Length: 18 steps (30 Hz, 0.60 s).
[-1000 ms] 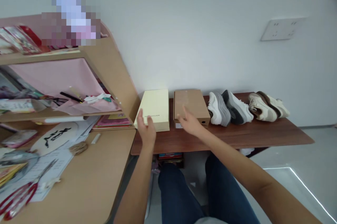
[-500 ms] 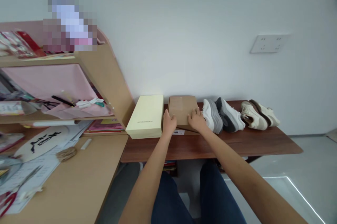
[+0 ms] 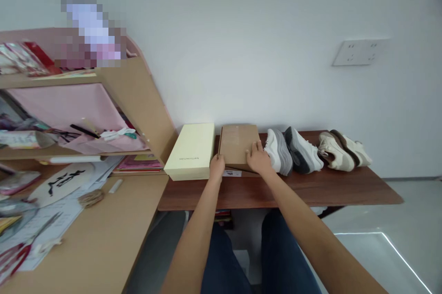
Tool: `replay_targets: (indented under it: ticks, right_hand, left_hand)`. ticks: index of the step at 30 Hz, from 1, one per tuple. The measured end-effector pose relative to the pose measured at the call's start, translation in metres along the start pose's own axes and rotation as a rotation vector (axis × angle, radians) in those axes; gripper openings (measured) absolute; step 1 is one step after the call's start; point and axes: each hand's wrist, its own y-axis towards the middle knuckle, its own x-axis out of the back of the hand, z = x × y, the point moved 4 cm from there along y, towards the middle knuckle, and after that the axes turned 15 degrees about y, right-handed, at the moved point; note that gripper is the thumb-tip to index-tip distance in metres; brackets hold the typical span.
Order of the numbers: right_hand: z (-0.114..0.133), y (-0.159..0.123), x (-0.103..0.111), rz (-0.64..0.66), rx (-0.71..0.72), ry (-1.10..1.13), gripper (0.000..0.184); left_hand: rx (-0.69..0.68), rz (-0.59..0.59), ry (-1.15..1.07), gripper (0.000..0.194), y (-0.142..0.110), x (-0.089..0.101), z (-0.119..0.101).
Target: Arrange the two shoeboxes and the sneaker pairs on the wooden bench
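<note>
A brown cardboard box (image 3: 238,144) lies closed on the dark wooden bench, a white label on its front side. My left hand (image 3: 217,167) is closed at its front left corner, in the narrow gap beside a cream shoebox (image 3: 193,146); some of its fingertips are hidden. At the front right corner, my right hand (image 3: 259,159) grips the box, thumb on the lid and fingers along the right edge. Close by its fingers stands a pair of white and grey sneakers (image 3: 281,153).
The wooden bench (image 3: 293,195) runs along the wall. Further right on it are white and black sneakers (image 3: 304,151) and beige shoes (image 3: 340,151). At left, a desk (image 3: 113,225) holds papers, red-handled scissors (image 3: 20,255) and a twine bundle (image 3: 90,198). A wall socket (image 3: 361,52) is at upper right.
My left hand has shifted slightly left and down, from the lid's edge to the box's front left corner. My right hand stays in place on the box. The view has turned slightly.
</note>
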Motion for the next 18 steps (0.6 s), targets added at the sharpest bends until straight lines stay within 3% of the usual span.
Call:
replay_targets:
  ticks: [4,10,14,18]
  right_hand:
    - [0.000,-0.001,0.002,0.023,0.003,-0.024,0.065]
    - [-0.005,0.000,0.003,0.054,-0.034,0.075,0.065]
    - [-0.009,0.001,0.005,0.045,-0.040,0.166,0.065]
    - [-0.020,0.005,0.005,0.022,-0.034,0.296,0.064]
  left_hand:
    - [0.018,-0.119,-0.087,0.042,-0.012,-0.001,0.009]
    - [0.004,-0.197,-0.180,0.048,-0.034,-0.009,0.022]
    - [-0.017,-0.263,-0.179,0.049,-0.037,-0.012,0.018]
    - [-0.087,-0.248,-0.173,0.046,-0.032,-0.010,0.003]
